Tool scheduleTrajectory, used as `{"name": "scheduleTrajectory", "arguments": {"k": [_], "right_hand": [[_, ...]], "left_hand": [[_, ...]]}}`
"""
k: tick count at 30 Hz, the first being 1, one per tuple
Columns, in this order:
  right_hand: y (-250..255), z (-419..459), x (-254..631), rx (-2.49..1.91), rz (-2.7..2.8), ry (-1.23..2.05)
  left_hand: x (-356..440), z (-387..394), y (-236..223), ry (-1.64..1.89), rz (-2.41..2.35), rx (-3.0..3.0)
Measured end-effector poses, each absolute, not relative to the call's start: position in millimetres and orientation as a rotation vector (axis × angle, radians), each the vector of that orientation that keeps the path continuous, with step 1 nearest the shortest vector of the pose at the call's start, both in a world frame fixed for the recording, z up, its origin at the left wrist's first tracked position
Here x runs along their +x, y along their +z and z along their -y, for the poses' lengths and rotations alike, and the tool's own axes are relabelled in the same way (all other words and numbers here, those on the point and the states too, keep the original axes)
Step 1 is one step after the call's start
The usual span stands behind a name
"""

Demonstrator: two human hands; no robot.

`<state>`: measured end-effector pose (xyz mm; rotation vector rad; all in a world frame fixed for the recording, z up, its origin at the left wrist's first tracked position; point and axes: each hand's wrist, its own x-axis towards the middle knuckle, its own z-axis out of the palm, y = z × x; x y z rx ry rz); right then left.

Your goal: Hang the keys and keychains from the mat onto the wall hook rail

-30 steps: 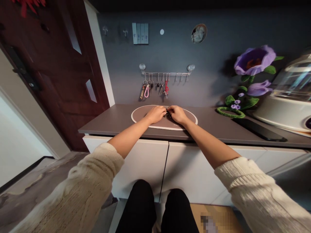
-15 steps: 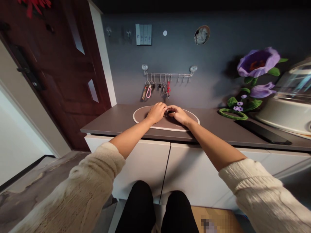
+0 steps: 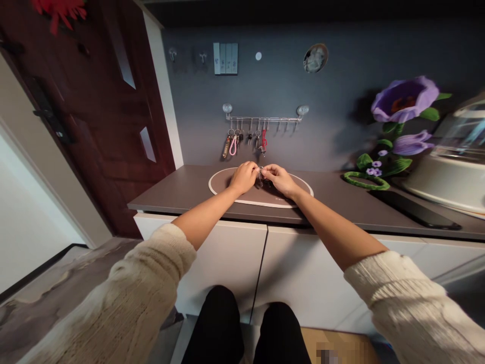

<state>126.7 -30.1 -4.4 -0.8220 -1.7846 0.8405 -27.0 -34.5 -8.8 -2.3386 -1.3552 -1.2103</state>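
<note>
In the head view, our left hand and right hand nearly meet, fingertips pinched closed on a ring of keys between them, above the oval mat on the worktop; behind, more keys hang from the clear hook rail on the wall

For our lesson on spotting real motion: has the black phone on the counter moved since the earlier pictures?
No: against the counter and the green ring, the black phone lies where it did; only the view has shifted.
</note>
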Motion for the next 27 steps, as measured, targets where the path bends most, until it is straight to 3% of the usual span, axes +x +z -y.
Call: {"name": "scheduleTrajectory", "arguments": {"k": [27], "right_hand": [[7, 12, 131, -0.812, 1.547, 0.875]], "left_hand": [[-26, 21, -14, -1.117, 1.648, -2.338]]}}
